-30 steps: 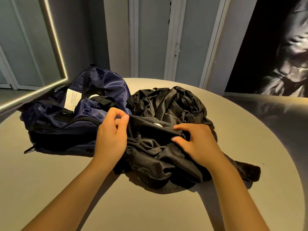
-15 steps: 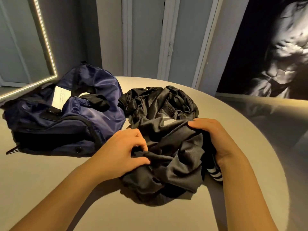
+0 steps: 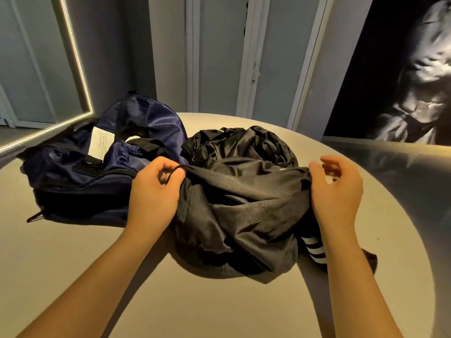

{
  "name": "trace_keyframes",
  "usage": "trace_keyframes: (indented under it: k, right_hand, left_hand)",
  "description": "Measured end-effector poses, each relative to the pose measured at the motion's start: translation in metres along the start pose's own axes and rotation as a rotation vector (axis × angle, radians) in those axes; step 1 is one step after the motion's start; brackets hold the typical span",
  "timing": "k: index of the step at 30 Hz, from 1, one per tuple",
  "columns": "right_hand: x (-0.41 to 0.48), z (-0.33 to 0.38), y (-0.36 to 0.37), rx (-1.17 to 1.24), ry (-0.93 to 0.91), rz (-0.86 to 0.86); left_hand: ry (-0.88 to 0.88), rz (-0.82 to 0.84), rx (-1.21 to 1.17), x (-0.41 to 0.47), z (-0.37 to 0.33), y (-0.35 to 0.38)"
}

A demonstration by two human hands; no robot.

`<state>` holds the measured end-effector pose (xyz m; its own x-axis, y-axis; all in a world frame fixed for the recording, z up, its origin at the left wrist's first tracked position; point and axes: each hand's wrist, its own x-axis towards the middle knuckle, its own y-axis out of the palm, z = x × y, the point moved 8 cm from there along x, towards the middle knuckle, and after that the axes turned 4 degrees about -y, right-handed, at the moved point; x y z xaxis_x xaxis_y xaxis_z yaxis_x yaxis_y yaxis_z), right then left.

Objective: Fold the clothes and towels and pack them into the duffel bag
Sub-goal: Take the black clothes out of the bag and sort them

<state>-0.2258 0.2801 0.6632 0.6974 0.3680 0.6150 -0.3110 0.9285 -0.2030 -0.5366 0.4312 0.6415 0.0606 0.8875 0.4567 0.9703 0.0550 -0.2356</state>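
Observation:
A crumpled heap of black clothes (image 3: 241, 152) lies in the middle of the round table (image 3: 219, 301). Its top piece is a black garment (image 3: 244, 206) with white stripes showing at its lower right. My left hand (image 3: 153, 193) grips the garment's left upper edge with curled fingers. My right hand (image 3: 336, 191) holds the right upper edge, thumb side against the cloth, the other fingers loosely curled above it. The edge is stretched between both hands. A navy duffel bag (image 3: 97, 176) with a white label lies open at the left, touching the heap.
A mirror with a lit frame (image 3: 75, 69) leans at the far left behind the bag. Grey panelled doors (image 3: 219, 57) stand behind the table. A dark picture (image 3: 415, 81) hangs at the right. Bare tabletop lies in front of the heap.
Both hands have shifted from bunching the cloth to its upper edge and moved apart, drawing that edge taut. The white stripes came into sight.

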Motion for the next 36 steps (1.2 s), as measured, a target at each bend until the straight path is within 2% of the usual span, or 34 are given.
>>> trace_keyframes:
  k: [1, 2, 4, 5, 6, 7, 8, 10, 12, 14, 16, 19, 22, 24, 25, 27, 29, 31, 32, 34, 36]
  right_hand:
    - [-0.004, 0.021, 0.001, 0.043, -0.131, 0.037]
    - [-0.013, 0.041, 0.007, 0.136, -0.232, 0.155]
    - [-0.040, 0.071, 0.035, 0.270, -0.267, 0.609]
    - [-0.057, 0.076, 0.051, 0.223, -0.261, 0.843]
    - [-0.069, 0.075, 0.061, 0.113, -0.286, 0.996]
    - [-0.075, 0.072, 0.066, 0.023, -0.319, 1.053]
    - [-0.074, 0.071, 0.066, -0.012, -0.336, 1.037]
    - [-0.057, 0.073, 0.053, 0.116, -0.302, 0.891]
    - [-0.037, 0.067, 0.030, 0.366, -0.149, 0.715]
    - [-0.020, 0.044, 0.018, 0.482, 0.025, 0.562]
    - [-0.004, 0.006, 0.016, 0.374, 0.130, 0.383]
    - [0.009, -0.031, 0.016, 0.075, 0.144, 0.173]
    - [0.008, -0.027, 0.016, -0.021, 0.088, 0.157]
    - [0.002, -0.001, 0.012, 0.025, -0.059, 0.139]
    - [-0.004, 0.019, 0.010, 0.065, -0.169, 0.152]
    - [-0.022, 0.054, 0.020, 0.174, -0.317, 0.324]
    - [-0.050, 0.073, 0.045, 0.246, -0.279, 0.732]
    - [-0.079, 0.062, 0.068, 0.099, -0.190, 1.142]
    - [-0.086, 0.049, 0.073, -0.011, -0.164, 1.257]
    - [-0.088, 0.031, 0.075, -0.186, -0.171, 1.314]
    - [-0.082, 0.025, 0.075, -0.255, -0.194, 1.263]
  left_hand:
    - [-0.043, -0.025, -0.009, 0.002, 0.008, -0.002]
    - [-0.088, -0.047, -0.040, 0.003, 0.014, -0.005]
    - [-0.166, -0.097, -0.099, 0.004, 0.022, -0.012]
    - [-0.190, -0.120, -0.115, 0.005, 0.024, -0.015]
    - [-0.205, -0.134, -0.127, 0.006, 0.025, -0.017]
    - [-0.209, -0.141, -0.137, 0.007, 0.026, -0.018]
    - [-0.206, -0.144, -0.141, 0.008, 0.026, -0.019]
    - [-0.188, -0.143, -0.138, 0.010, 0.026, -0.019]
    - [-0.161, -0.135, -0.120, 0.009, 0.024, -0.019]
    - [-0.122, -0.116, -0.091, 0.010, 0.021, -0.017]
    - [-0.079, -0.104, -0.058, 0.010, 0.018, -0.015]
    - [-0.019, -0.064, -0.041, 0.010, 0.013, -0.011]
    - [0.137, 0.009, 0.046, 0.004, -0.006, -0.005]
    - [0.283, 0.168, 0.169, -0.002, -0.019, 0.008]
    - [0.281, 0.302, 0.201, -0.005, -0.017, 0.016]
    - [0.103, 0.615, 0.230, -0.013, 0.002, 0.033]
    - [-0.032, 0.867, 0.307, -0.027, 0.023, 0.043]
    - [-0.027, 1.005, 0.424, -0.036, 0.033, 0.048]
    - [0.004, 1.039, 0.494, -0.039, 0.034, 0.049]
    - [0.061, 1.052, 0.594, -0.042, 0.034, 0.052]
    - [0.096, 1.016, 0.589, -0.040, 0.030, 0.054]
